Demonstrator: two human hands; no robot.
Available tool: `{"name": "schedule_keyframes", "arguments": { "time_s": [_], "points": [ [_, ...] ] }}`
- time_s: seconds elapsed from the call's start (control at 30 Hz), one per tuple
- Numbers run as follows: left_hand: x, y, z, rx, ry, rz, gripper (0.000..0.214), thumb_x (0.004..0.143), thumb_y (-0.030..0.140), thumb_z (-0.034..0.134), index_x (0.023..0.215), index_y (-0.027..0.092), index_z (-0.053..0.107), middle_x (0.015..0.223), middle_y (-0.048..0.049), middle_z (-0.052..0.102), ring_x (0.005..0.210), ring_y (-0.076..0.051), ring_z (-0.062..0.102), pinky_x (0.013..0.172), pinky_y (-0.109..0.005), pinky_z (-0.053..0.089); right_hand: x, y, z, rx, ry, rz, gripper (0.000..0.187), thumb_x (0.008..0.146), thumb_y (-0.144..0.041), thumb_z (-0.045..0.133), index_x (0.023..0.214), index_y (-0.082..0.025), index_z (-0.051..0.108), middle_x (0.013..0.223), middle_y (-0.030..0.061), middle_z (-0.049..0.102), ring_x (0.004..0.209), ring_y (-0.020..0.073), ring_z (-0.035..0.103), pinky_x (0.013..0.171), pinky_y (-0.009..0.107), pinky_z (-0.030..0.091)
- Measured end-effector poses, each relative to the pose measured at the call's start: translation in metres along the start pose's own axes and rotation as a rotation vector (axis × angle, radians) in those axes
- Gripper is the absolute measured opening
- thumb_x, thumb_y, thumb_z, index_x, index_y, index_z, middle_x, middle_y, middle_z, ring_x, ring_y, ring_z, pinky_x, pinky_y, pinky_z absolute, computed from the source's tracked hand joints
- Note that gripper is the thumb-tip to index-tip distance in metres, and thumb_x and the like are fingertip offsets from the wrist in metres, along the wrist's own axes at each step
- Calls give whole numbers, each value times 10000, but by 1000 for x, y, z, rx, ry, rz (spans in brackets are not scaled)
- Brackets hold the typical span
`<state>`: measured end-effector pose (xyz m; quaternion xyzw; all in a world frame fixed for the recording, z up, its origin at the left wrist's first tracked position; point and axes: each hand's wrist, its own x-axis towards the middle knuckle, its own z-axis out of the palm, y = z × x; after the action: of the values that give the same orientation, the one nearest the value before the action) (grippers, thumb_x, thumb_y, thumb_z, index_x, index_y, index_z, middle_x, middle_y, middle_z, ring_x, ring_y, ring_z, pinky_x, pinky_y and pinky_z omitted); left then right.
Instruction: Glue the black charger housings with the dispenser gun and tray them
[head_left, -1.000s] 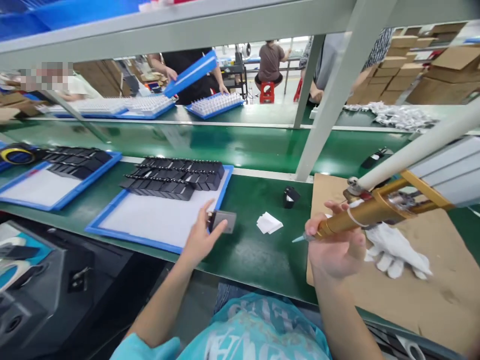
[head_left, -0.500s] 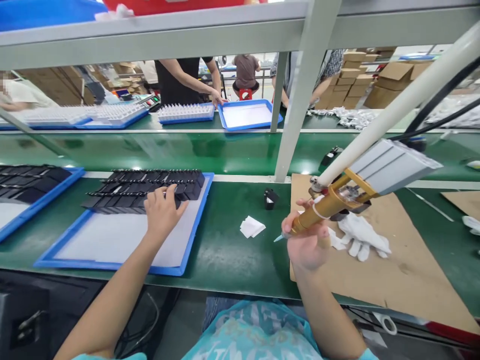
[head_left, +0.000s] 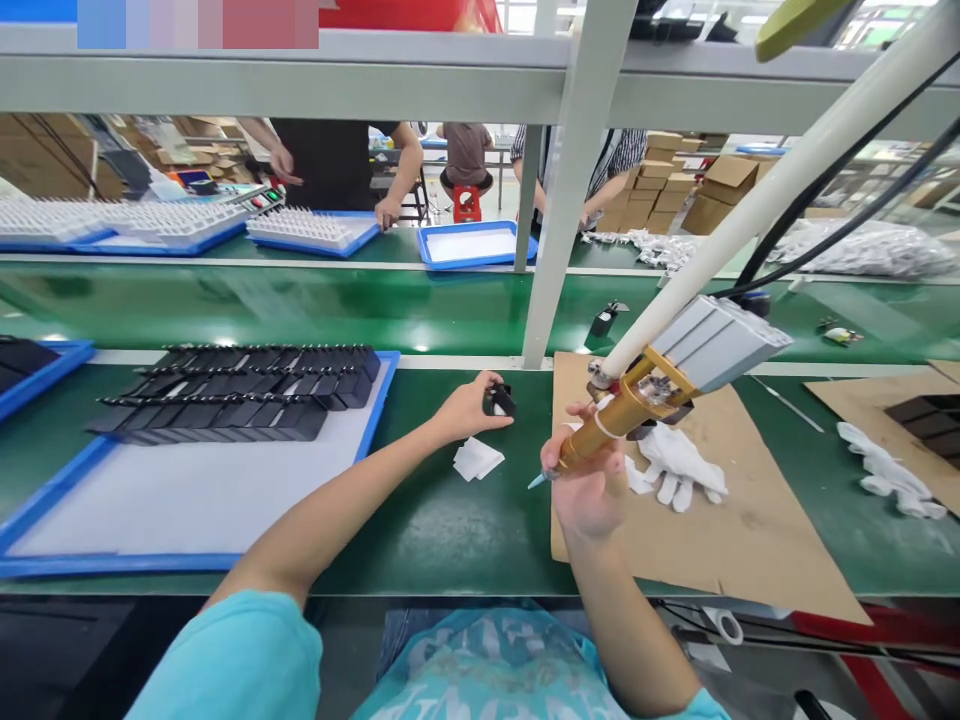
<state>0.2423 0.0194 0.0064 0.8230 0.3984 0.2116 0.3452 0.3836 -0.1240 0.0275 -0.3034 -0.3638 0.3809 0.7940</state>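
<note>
My left hand (head_left: 471, 409) reaches across the green bench and pinches a small black part (head_left: 499, 401) just beyond a folded white wipe (head_left: 477, 459). My right hand (head_left: 589, 490) is wrapped round a gold dispensing tool (head_left: 609, 430) whose pale tip points left, over the edge of a cardboard sheet (head_left: 757, 520). A white hose (head_left: 780, 180) and a grey block (head_left: 716, 342) rise from the tool. To the left lies a blue-rimmed tray (head_left: 187, 490) with rows of black parts (head_left: 247, 390).
A white glove (head_left: 675, 465) lies on the cardboard beside the tool. A grey upright post (head_left: 559, 220) stands behind the bench. Across the conveyor, other people handle blue trays (head_left: 472, 243). More gloves (head_left: 892, 468) and cardboard lie at the right.
My left hand left the black parts on the tray and moved right to take the small black part. The view shifted right; my right hand kept hold of the tool.
</note>
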Motion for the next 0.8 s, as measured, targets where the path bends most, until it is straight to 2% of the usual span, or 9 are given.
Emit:
{"name": "schedule_keyframes", "arguments": {
  "time_s": [0.07, 0.17, 0.27, 0.37, 0.43, 0.5, 0.63, 0.73, 0.8],
  "points": [
    [-29, -1, -27, -11, -69, 25, 594, 674, 344, 786, 1197, 211, 536, 1150, -71, 667, 1029, -256, 642, 915, -367, 485, 0, -1, -1, 29, 1, -3, 328, 825, -549, 491, 1034, -297, 514, 1094, 30, 529, 531, 95, 520, 453, 281, 395],
    [-79, -5, -62, -14, -207, 11, 547, 714, 268, 718, 1242, 254, 575, 1174, -39, 665, 968, -218, 655, 844, -312, 507, -2, -4, -1, 45, 2, 17, 336, 825, -558, 489, 1031, -294, 514, 1101, 36, 542, 519, 95, 510, 453, 283, 382],
    [-121, -15, -77, 1, -285, -67, 582, 719, 176, 651, 1288, 279, 587, 1205, -45, 658, 1018, -228, 652, 880, -320, 517, -3, -5, 0, 33, -8, 32, 354, 814, -571, 495, 1033, -293, 517, 1119, 46, 559, 514, 101, 507, 457, 294, 390],
    [-149, -26, -70, 6, -299, -106, 684, 749, 139, 611, 1404, 293, 483, 1370, -73, 578, 1225, -262, 571, 1040, -400, 454, -4, -5, 1, 59, -17, 26, 364, 803, -557, 522, 1057, -297, 536, 1109, 41, 552, 513, 102, 514, 453, 294, 391],
    [-161, -29, -59, 17, -230, -124, 803, 765, 203, 668, 1494, 293, 341, 1477, -99, 481, 1318, -284, 497, 1100, -451, 403, -4, -5, 2, 69, -15, 20, 357, 804, -545, 528, 1067, -304, 547, 1099, 32, 540, 513, 99, 515, 451, 292, 396],
    [-169, -29, -47, 39, -109, -158, 883, 761, 315, 727, 1520, 291, 276, 1505, -116, 444, 1348, -300, 467, 1115, -478, 385, -4, -6, 4, 60, -13, 18, 343, 808, -543, 523, 1059, -311, 552, 1097, 27, 533, 516, 97, 514, 452, 290, 401],
    [-176, -25, -31, 25, 86, -235, 760, 833, 421, 660, 1496, 292, 311, 1404, -100, 550, 1285, -273, 536, 1089, -473, 417, -5, -8, 6, 37, -15, 8, 340, 811, -545, 523, 1056, -312, 559, 1072, 23, 531, 513, 93, 508, 448, 283, 398],
    [-179, -28, -29, -10, 94, -253, 857, 801, 410, 697, 1519, 294, 242, 1396, -89, 565, 1273, -262, 547, 1072, -458, 436, -5, -8, 6, 53, -24, -4, 325, 821, -530, 533, 1064, -317, 571, 1088, 19, 538, 519, 91, 522, 441, 274, 393],
    [-180, -31, -27, -12, 111, -282, 762, 795, 403, 701, 1466, 282, 361, 1329, -84, 622, 1209, -270, 596, 1030, -451, 470, -4, -7, 5, 50, -29, -23, 314, 837, -516, 539, 1077, -318, 580, 1106, 16, 550, 532, 92, 549, 458, 276, 414]
  ]
}}
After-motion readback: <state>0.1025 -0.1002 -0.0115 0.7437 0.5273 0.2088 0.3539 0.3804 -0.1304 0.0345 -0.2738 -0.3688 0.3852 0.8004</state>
